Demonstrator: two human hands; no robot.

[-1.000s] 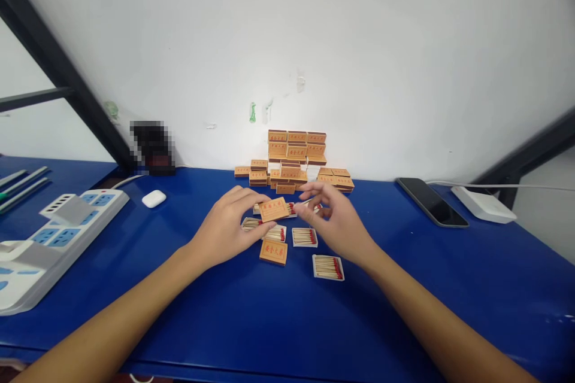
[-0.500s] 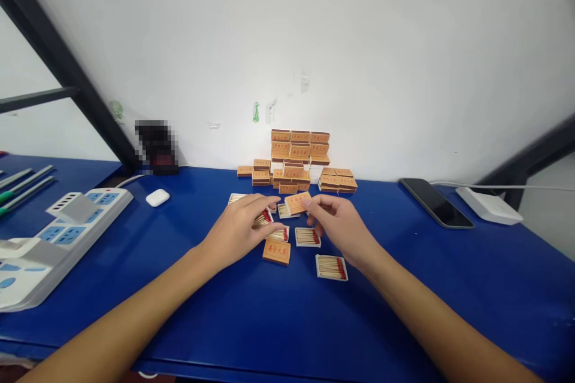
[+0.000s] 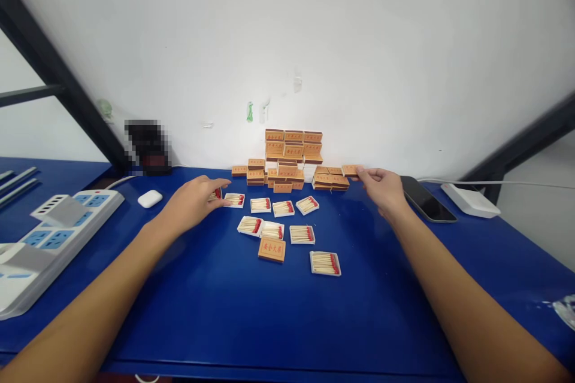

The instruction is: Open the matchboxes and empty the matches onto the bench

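My left hand [image 3: 191,206] is at the left end of the far row of match trays. Its thumb and fingers are round a white tray of red-tipped matches [image 3: 215,194], mostly hidden by the hand. Beside it lies another open match tray [image 3: 234,200]. My right hand [image 3: 384,191] pinches the right end of an orange matchbox [image 3: 349,171], at the right edge of a low stack of matchboxes [image 3: 330,180]. Several more filled trays, such as one match tray [image 3: 325,263], lie before me. A closed matchbox cover [image 3: 272,249] lies flat near the middle.
A stepped stack of matchboxes [image 3: 293,149] stands against the wall. To the right are a phone [image 3: 429,200] and a white box [image 3: 469,200] with a cable. On the left are a power strip [image 3: 58,233] and a white earphone case [image 3: 150,198].
My right hand has carried the matchbox right and back to the low stack. My left hand has moved left with a match tray, uncovering trays. The view has shifted slightly.
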